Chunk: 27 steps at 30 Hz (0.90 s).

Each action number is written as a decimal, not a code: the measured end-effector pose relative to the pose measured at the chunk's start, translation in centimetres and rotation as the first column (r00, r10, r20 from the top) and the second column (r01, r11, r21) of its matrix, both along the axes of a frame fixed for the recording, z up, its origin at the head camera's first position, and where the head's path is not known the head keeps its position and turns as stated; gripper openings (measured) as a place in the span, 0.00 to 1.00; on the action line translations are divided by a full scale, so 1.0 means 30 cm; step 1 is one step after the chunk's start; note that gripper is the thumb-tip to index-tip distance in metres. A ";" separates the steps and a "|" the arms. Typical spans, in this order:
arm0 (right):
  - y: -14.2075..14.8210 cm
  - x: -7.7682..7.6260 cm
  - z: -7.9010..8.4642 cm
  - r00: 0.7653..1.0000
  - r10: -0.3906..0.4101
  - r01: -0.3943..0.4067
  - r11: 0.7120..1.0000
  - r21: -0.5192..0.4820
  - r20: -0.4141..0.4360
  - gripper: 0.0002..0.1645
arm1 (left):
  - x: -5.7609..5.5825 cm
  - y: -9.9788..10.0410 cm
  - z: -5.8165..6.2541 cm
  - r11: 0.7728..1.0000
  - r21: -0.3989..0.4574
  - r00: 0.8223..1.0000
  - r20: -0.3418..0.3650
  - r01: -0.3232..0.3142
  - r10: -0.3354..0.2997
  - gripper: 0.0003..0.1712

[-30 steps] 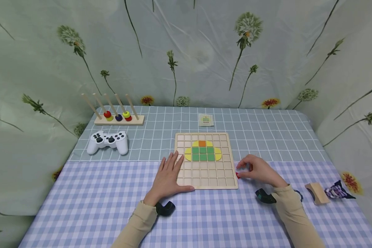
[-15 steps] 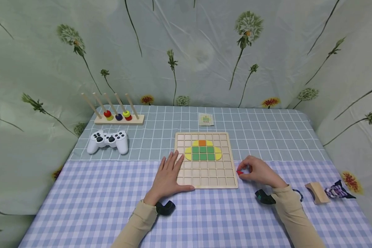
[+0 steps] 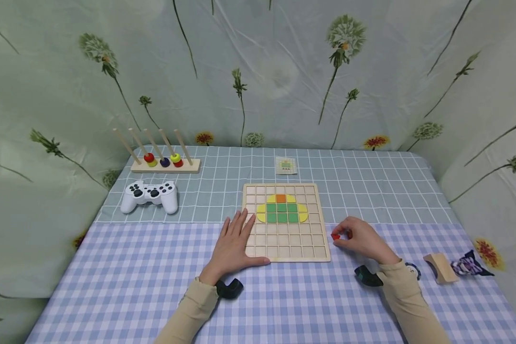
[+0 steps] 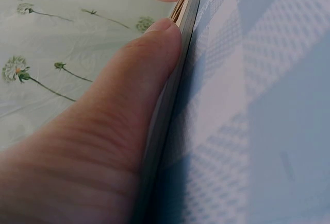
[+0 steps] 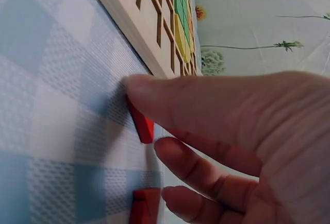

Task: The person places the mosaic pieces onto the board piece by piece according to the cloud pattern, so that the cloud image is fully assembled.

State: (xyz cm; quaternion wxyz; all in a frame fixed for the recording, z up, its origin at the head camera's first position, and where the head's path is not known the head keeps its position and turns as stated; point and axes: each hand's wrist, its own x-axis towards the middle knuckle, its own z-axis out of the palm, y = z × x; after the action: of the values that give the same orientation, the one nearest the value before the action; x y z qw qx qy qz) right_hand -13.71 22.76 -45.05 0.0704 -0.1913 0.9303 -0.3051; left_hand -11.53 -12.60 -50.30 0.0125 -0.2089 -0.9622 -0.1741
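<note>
A square wooden grid board lies in front of me, with green, yellow and orange tiles set in its upper middle. My left hand rests on the board's left side, fingers spread, the thumb along the near edge. Just right of the board, my right hand pinches a small red tile between thumb and fingertips, close over the cloth. The right wrist view shows this red tile at the thumb tip. A second red piece lies below it, near the other fingertips.
Behind the board lies a small pattern card. A white game controller and a peg stand with coloured beads are at the left. On the right are an arched wooden block and a purple wrapped item.
My right hand has shifted slightly right, away from the board's edge, and the red tile has moved and turned with its fingertips. My left hand has stayed in place.
</note>
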 end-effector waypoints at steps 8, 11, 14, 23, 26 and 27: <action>-0.015 0.000 -0.014 0.999 0.028 -0.028 1.000 0.008 -0.025 0.11 | 0.002 -0.004 0.004 1.000 0.007 1.000 -0.002 -0.001 0.001 0.68; -0.022 0.000 -0.017 1.000 0.019 -0.019 1.000 -0.002 0.010 0.10 | 0.003 -0.004 0.003 1.000 0.008 1.000 -0.006 0.001 -0.001 0.68; -0.031 0.002 -0.019 1.000 -0.009 0.009 1.000 -0.006 0.029 0.08 | 0.003 -0.004 0.002 1.000 0.010 1.000 -0.007 0.004 -0.004 0.68; -0.083 -0.006 -0.014 0.981 -0.191 0.190 0.980 -0.061 -0.015 0.10 | 0.004 -0.008 0.002 1.000 0.011 1.000 -0.018 0.004 -0.004 0.68; -0.120 -0.013 -0.013 0.982 -0.187 0.185 0.979 -0.083 -0.018 0.09 | 0.004 -0.007 0.003 1.000 0.008 1.000 -0.010 0.005 -0.005 0.68; -0.135 -0.015 -0.013 0.983 -0.181 0.179 0.979 -0.094 -0.017 0.09 | 0.005 -0.006 0.005 1.000 0.005 1.000 -0.007 0.005 -0.005 0.68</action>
State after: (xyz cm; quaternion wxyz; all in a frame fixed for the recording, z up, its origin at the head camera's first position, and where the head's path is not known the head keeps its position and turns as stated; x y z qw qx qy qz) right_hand -14.17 18.71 -45.45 0.0219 -0.1134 0.9295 -0.3503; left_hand -11.40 -12.78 -50.17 0.0159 -0.2120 -0.9612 -0.1760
